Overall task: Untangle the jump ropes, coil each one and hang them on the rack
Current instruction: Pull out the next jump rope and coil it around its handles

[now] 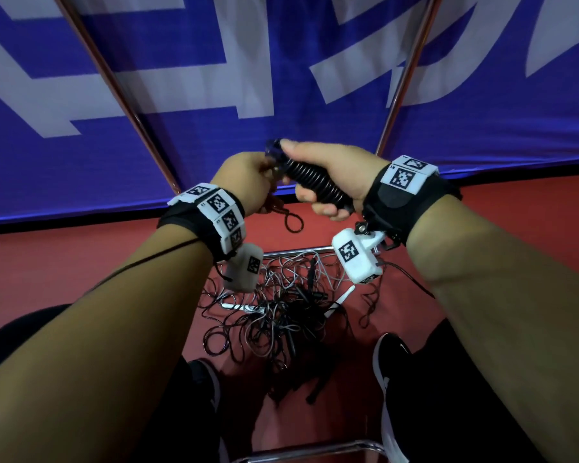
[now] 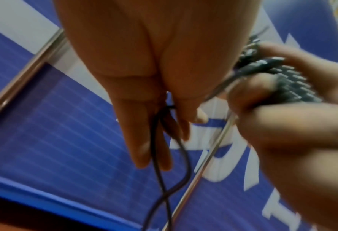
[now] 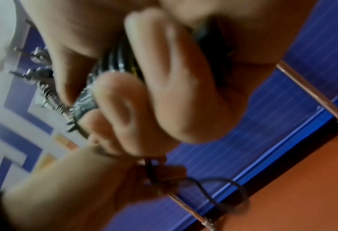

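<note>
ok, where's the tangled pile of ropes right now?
Head view, bottom centre: the tangled rope pile lies on the red floor between the person's shoes, below both raised hands.

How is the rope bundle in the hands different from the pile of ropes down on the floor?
The coiled rope is wound tight around its handle, gripped by the right hand; the floor pile sprawls in loose tangled loops. The left hand holds the coiled rope's free end; nothing holds the pile. The coil is all black; the pile mixes black and white. Both are thin cords.

Black coiled jump rope (image 1: 316,180) held up, tangled ropes (image 1: 281,312) heaped on floor
</note>
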Demonstrator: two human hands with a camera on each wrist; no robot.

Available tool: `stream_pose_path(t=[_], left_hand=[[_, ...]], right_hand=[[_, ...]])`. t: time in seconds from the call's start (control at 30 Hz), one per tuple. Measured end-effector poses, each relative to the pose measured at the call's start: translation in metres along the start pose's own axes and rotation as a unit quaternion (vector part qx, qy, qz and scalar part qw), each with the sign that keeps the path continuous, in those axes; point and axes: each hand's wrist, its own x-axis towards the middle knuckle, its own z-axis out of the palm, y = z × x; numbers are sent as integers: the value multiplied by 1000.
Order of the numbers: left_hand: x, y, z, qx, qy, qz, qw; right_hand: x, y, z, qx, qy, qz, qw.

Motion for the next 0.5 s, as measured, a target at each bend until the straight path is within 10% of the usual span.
stream_pose_path(t=[0.23, 0.37, 0.5], left_hand=[[-1, 10, -23, -3, -38, 102, 994], [-1, 15, -10, 198, -31, 269, 942], [0, 20, -5, 266, -17, 291, 919]], right_hand=[[-2, 11, 10, -200, -68, 103, 972], [12, 20, 11, -276, -9, 142, 951], [17, 27, 8, -238, 86, 135, 958]])
